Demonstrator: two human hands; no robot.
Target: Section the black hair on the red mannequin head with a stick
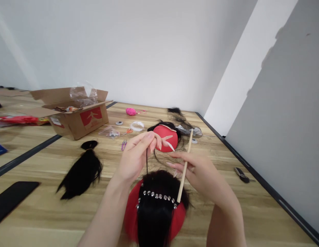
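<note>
Pinched between the fingers of my left hand (135,154) is a thin strand of black hair (147,163). It hangs down towards a red dome-shaped form (131,209). Black hair (155,223) covers the middle of that dome, with a row of silver pins (160,196) across it. My right hand (201,175) holds a slim wooden stick (183,180) slanting between its fingers. The stick's lower end is by the pins at the dome's right side; whether it touches is unclear. Fingertips of both hands are close together above the dome.
Behind my hands stands another red dome (166,137) with black hair. A tied black hair bundle (83,171) lies left, near an open cardboard box (79,120). Orange scissors (127,131), a tape roll (137,126) and pink yarn (131,111) lie farther back. A car key (242,175) lies right.
</note>
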